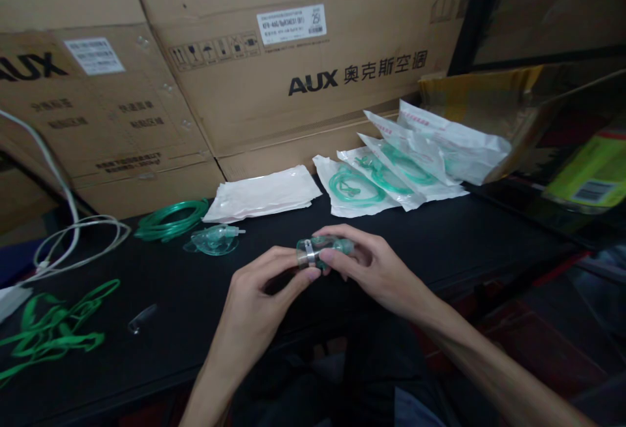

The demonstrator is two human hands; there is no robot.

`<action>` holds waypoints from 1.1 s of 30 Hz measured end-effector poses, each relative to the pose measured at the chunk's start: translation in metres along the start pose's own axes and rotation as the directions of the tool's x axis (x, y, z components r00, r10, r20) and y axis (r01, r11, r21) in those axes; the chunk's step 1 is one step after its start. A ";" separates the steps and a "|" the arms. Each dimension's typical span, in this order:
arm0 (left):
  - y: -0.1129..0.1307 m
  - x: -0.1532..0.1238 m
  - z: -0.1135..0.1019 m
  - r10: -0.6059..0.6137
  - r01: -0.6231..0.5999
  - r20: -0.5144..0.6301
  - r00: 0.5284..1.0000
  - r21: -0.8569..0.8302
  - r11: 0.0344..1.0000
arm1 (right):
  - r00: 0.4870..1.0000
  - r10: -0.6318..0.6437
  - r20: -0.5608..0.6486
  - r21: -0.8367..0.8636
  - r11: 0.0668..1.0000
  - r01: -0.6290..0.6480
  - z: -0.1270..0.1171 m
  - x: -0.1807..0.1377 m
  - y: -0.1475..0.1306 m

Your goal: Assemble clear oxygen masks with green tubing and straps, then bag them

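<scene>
Two hands point(313, 277) on green mask point(320, 250), long axis left-right.

A black bench point(440, 244) runs across the dim room. Behind it, from 10 to 1 o'clock, big brown cardboard boxes point(303, 55) printed AUX form a wall. At 2 o'clock stands a dark frame point(469, 16).
</scene>
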State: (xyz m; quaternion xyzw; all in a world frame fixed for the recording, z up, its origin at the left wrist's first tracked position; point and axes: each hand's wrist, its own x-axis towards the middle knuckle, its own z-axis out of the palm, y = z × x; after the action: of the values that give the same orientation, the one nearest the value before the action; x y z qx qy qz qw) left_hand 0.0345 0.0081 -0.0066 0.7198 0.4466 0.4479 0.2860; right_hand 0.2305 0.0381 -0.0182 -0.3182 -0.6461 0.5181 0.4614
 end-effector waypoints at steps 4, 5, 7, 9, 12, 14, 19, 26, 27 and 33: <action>0.000 0.001 -0.003 -0.187 0.194 0.058 0.981 -0.141 0.971 | 0.994 -0.072 -0.082 -0.005 0.997 0.072 0.001 0.000 0.007; 0.000 0.001 -0.003 -0.212 0.220 0.061 0.975 -0.164 0.962 | 0.992 -0.092 -0.089 -0.016 0.996 0.091 0.001 0.000 0.008; -0.001 0.001 -0.003 -0.246 0.251 0.050 0.968 -0.210 0.945 | 0.987 -0.130 -0.097 -0.076 0.989 0.123 0.002 -0.001 0.009; -0.001 0.001 -0.003 -0.263 0.262 0.026 0.964 -0.234 0.936 | 0.982 -0.161 -0.095 -0.162 0.976 0.145 0.002 -0.002 0.009; -0.002 0.000 -0.002 -0.247 0.240 -0.005 0.969 -0.219 0.946 | 0.981 -0.178 -0.076 -0.261 0.953 0.152 0.004 -0.003 0.008; -0.003 -0.001 -0.001 -0.227 0.222 -0.008 0.974 -0.180 0.958 | 0.982 -0.178 -0.061 -0.300 0.942 0.152 0.005 -0.004 0.008; -0.005 -0.003 0.002 -0.189 0.187 -0.023 0.982 -0.082 0.979 | 0.986 -0.160 -0.045 -0.354 0.926 0.134 0.007 -0.005 0.008; -0.003 -0.003 0.008 -0.101 0.101 -0.066 0.993 0.003 0.995 | 0.979 -0.202 -0.021 -0.395 0.902 0.177 0.009 -0.006 0.007; -0.003 -0.003 0.008 -0.096 0.097 -0.066 0.993 0.011 0.995 | 0.977 -0.212 -0.016 -0.392 0.900 0.189 0.009 -0.005 0.008; -0.002 -0.004 0.012 -0.134 0.136 -0.147 0.980 0.002 0.991 | 0.973 -0.229 -0.032 -0.372 0.906 0.201 0.010 -0.004 0.008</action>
State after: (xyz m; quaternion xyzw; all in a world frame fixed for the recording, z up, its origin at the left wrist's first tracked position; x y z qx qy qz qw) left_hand 0.0437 0.0055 -0.0147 0.6548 0.5170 0.4763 0.2777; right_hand 0.2220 0.0326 -0.0276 -0.3449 -0.7446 0.3221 0.4720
